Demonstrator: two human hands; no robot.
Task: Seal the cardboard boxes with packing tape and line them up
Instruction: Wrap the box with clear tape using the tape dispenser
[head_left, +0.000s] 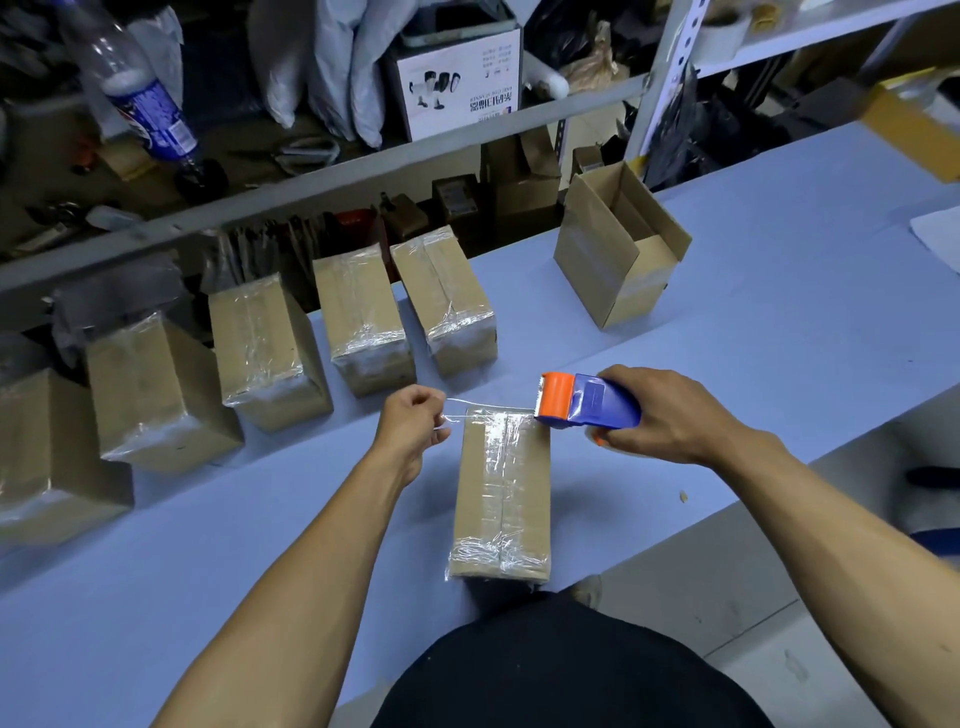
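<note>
Packing bench w/ a pale blue table (727, 322) under cluttered metal shelving. Near the table's front edge, right before us, lies the cardboard box (500, 499) we're sealing: long, brown, matte, flaps shut, glossy clear tape along the top seam and crinkled bands across both ends. Our left hand (410, 431) pinches the free tape end (457, 410) just off the box's far-left corner, keeping it taut so it won't curl or stick early. Our right hand (660, 415) is wrapped round the blue-and-orange tape dispenser (587, 402), its orange roller at the far-right corner, prob. to lay the strip across that end. Beyond, five sealed boxes (363, 322) sit side by side along the back edge, film-shiny at the ends. Further right, well apart, an open box (618, 249) waits w/ flaps up.
</note>
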